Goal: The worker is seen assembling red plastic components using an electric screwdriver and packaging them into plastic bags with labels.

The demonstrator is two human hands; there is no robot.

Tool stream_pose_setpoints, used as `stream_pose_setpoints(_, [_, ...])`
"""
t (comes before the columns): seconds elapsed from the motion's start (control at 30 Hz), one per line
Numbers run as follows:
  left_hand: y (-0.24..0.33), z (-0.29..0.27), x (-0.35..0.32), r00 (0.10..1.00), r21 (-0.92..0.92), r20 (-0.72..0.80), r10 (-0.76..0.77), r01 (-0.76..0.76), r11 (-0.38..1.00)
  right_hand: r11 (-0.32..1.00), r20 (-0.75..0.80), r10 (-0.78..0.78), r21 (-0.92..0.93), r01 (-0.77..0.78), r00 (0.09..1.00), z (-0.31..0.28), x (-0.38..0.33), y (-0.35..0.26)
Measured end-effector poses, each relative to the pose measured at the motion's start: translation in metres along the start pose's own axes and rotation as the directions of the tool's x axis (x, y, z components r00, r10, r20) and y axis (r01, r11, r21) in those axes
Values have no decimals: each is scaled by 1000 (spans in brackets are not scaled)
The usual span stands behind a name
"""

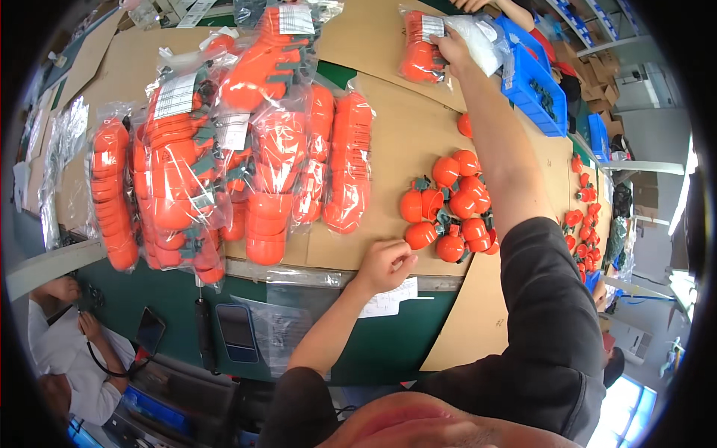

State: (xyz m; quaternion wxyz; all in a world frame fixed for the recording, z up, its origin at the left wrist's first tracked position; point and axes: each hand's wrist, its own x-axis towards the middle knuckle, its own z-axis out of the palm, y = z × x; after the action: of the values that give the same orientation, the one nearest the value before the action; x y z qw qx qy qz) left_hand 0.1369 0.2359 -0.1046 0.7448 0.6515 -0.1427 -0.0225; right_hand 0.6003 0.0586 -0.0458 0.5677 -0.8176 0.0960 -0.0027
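My right arm reaches to the far side of the table. There my right hand (452,51) is closed on the edge of a clear bag of orange plastic parts (420,61) with a white label, beside a pile of clear plastic bags (484,39). My left hand (386,265) is curled into a loose fist at the near table edge, with nothing visible in it. Next to it lie several loose, rounded orange parts (464,200) with dark green clips. Many filled bags of orange parts (280,160) are heaped to the left, some carrying labels.
Blue bins (534,89) stand at the far right, one holding dark green pieces. Cardboard (403,127) covers the tabletop. On the green near strip lie a phone (237,332), a black-handled screwdriver (203,336) and papers (385,300). Other people sit at the lower left and far side.
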Motion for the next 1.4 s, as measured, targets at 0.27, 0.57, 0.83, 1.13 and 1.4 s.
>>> stream_pose_setpoints(0.27, [2,-10,-10,998,34,-13,-63,64,997,875,317,-159,-393,282,935,115,-119,-66])
stream_pose_setpoints(0.57, [-2,-1,-1,999,-23,21,-44,44,999,989,523,50,94,-116,851,237,-106,-75])
stream_pose_setpoints(0.83, [1,15,13,997,-44,75,3,1,999,914,-66,-399,54,403,914,32,23,-41])
stream_pose_setpoints(1.13, [1,-1,-2,1000,58,7,-22,21,998,965,574,-128,259,-31,808,83,-319,-24])
stream_pose_setpoints(1.4, [2,-5,-7,999,84,-11,-47,47,995,949,261,-299,179,258,918,73,-210,-85])
